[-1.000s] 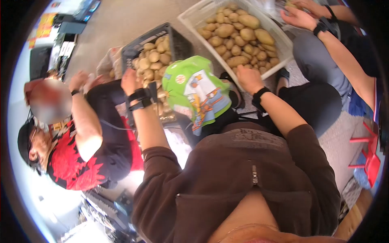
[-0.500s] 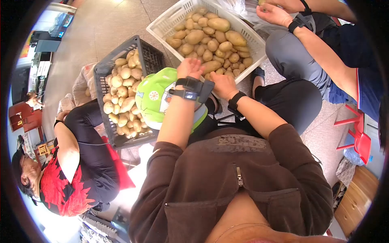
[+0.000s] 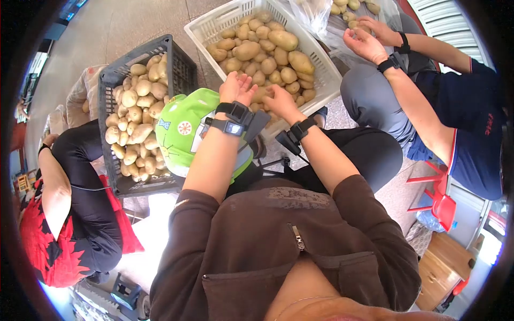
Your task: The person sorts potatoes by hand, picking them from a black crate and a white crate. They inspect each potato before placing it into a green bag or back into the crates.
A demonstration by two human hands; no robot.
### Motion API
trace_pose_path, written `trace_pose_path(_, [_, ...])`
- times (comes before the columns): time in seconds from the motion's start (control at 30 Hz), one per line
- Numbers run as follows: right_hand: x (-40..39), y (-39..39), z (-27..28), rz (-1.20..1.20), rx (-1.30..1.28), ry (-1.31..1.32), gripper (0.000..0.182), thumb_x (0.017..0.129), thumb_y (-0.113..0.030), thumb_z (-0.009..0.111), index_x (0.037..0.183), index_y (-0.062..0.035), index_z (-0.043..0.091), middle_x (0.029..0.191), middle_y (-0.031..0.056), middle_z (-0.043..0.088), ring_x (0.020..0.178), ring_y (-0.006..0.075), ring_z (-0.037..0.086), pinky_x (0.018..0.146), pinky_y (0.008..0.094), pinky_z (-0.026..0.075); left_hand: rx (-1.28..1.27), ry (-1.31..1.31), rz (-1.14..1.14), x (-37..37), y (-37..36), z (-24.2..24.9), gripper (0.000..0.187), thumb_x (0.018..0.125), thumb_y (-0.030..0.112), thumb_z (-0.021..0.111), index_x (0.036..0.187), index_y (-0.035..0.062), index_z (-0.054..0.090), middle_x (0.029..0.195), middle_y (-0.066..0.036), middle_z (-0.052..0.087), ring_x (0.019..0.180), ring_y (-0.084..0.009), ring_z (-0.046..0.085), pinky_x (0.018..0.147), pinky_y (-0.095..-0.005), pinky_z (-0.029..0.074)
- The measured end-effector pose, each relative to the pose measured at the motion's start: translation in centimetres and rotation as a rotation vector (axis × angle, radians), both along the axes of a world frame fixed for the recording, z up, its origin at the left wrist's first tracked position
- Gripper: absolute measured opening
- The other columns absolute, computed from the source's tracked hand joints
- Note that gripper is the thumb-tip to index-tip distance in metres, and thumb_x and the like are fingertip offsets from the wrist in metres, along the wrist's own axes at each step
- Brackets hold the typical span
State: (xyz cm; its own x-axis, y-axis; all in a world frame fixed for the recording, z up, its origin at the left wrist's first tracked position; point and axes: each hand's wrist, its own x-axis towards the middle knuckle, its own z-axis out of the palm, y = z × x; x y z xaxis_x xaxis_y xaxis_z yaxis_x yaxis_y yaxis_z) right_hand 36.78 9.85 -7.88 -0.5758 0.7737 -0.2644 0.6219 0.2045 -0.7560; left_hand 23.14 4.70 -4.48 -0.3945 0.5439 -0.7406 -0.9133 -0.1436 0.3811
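Note:
My left hand (image 3: pixel 238 89) is palm up at the near edge of the white crate (image 3: pixel 334 80), its fingers apart and nothing seen in it. Just to its right, my right hand (image 3: pixel 280 102) is over the near side of the same crate, fingers bent toward the potatoes; whether they hold anything is hidden. Many potatoes (image 3: pixel 267 48) fill the white crate. A black crate (image 3: pixel 184 64) of potatoes (image 3: pixel 140 101) stands to the left. Between that crate and my left forearm lies a bright green cloth item (image 3: pixel 184 131) with a printed picture.
One person in dark blue (image 3: pixel 471 117) sits at the right, hands near potatoes on clear plastic (image 3: pixel 393 21). Another person in red and black (image 3: pixel 53 235) sits at the left. Red stools (image 3: pixel 441 206), sacks (image 3: pixel 83 93) and a wooden cabinet (image 3: pixel 439 273) are around.
The view has shifted, so crates and people appear further left. My right hand has lifted slightly from the crate's near edge. More of the right-hand person and the plastic with potatoes shows.

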Motion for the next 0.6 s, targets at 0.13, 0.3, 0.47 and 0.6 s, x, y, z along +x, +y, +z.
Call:
trace_pose_path(0.13, [-0.7, 3.3, -0.8, -0.076, 0.044, 0.006, 0.052, 0.069, -0.022, 0.060, 0.115, 0.0002, 0.047, 0.108, 0.0231, 0.054, 0.102, 0.0344, 0.051, 0.087, 0.0375, 0.041, 0.035, 0.015, -0.036, 0.4, 0.0, 0.3, 0.026, 0.087, 0.021, 0.047, 0.104, 0.0036, 0.037, 0.093, -0.009, 0.048, 0.089, -0.0238, 0.048, 0.082, -0.0442, 0.039])
trace_pose_path(0.3, [-2.0, 7.2, -3.2, -0.156, 0.063, -0.128, 0.064, 0.066, -0.022, 0.059, 0.123, -0.0014, 0.039, 0.117, 0.0241, 0.048, 0.110, 0.0352, 0.046, 0.092, 0.0367, 0.038, 0.060, 0.012, -0.031, 0.7, 0.0, 1.0, 0.024, 0.087, 0.020, 0.046, 0.102, 0.0032, 0.038, 0.094, -0.010, 0.048, 0.090, -0.0236, 0.048, 0.080, -0.0442, 0.040])
trace_pose_path(0.47, [-2.9, 8.8, -4.5, -0.237, 0.006, -0.244, 0.064, 0.064, -0.022, 0.058, 0.122, -0.0013, 0.040, 0.115, 0.0231, 0.049, 0.110, 0.0346, 0.045, 0.093, 0.0357, 0.038, 0.084, 0.010, -0.045, 1.0, -0.1, 1.6, 0.021, 0.087, 0.019, 0.046, 0.099, 0.0039, 0.039, 0.094, -0.011, 0.047, 0.092, -0.0238, 0.048, 0.079, -0.0436, 0.041])
trace_pose_path(0.6, [-3.3, 9.3, -5.7, -0.222, 0.007, -0.333, 0.063, 0.067, -0.024, 0.056, 0.123, -0.0036, 0.039, 0.120, 0.0237, 0.045, 0.109, 0.0377, 0.045, 0.092, 0.0386, 0.038, 0.058, -0.016, -0.051, 1.3, 0.1, 2.3, 0.017, 0.087, 0.019, 0.047, 0.093, 0.0042, 0.042, 0.093, -0.010, 0.050, 0.092, -0.0229, 0.049, 0.077, -0.0415, 0.042])
